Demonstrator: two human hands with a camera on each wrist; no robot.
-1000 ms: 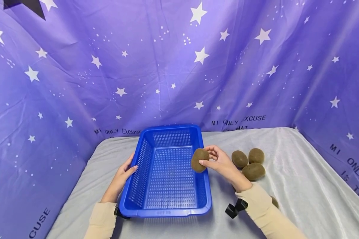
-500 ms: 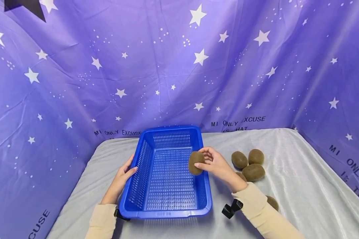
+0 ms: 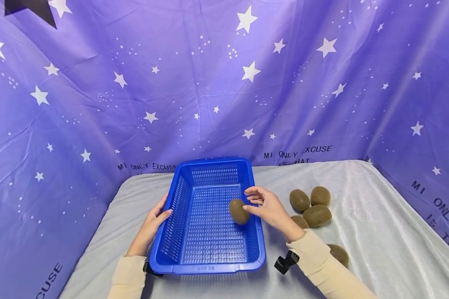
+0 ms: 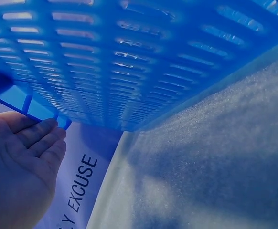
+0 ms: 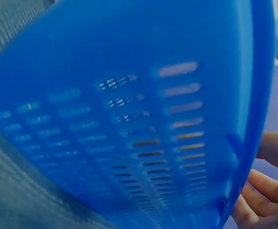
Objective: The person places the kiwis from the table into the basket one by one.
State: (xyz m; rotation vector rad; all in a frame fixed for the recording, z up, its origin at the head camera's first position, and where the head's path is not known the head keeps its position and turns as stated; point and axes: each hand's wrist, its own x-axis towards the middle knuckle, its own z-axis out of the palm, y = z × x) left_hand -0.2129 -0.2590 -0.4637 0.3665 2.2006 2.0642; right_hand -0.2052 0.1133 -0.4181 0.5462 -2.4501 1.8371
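A blue plastic basket [image 3: 209, 268] with slotted walls stands on the table. My left hand [image 3: 152, 228] holds its left rim, thumb on top; in the left wrist view the left hand's fingers [image 4: 41, 136] lie against the outside of the rim. A brown kiwi [image 3: 239, 211] is inside the right part of the basket, apparently in the air above the floor. Just right of it, over the right rim, is my right hand [image 3: 271, 209], fingers spread off the fruit; the thumb tip is close to it, and I cannot tell whether they touch. The basket wall [image 5: 129, 47] mostly fills the right wrist view.
Several more kiwis lie right of the basket, among them one at the back [image 3: 320, 195] and one near the right sleeve [image 3: 338, 254], partly hidden. A grey cloth [image 3: 378, 224] covers the table. A purple star-printed curtain [image 3: 209, 83] encloses the back and sides.
My right hand has moved the kiwi leftward over the rim and let it go; the kiwi is now lower inside the basket. The left hand has stayed on the rim.
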